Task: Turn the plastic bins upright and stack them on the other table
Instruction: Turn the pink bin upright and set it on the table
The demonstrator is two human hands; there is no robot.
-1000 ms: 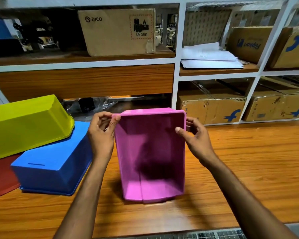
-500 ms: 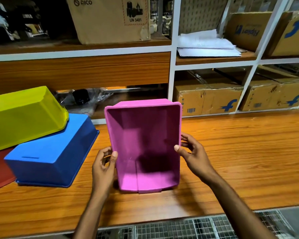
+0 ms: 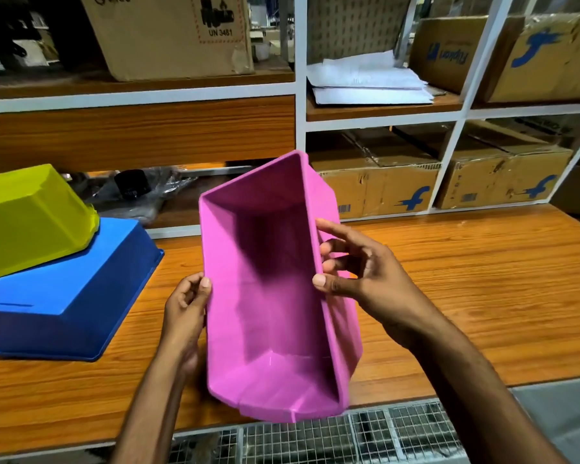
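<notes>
The pink bin (image 3: 268, 289) is pinched at both long rims by left hand (image 3: 185, 309) and right hand (image 3: 359, 269), lifted clear of the surface (image 3: 466, 279), likely for carrying.

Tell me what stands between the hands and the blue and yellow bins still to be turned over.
Only the pink plastic bin itself: the left hand and right hand both grip its rim. Nothing visible lies on the wooden table between them and the overturned blue plastic bin with the yellow plastic bin leaning on it.
</notes>
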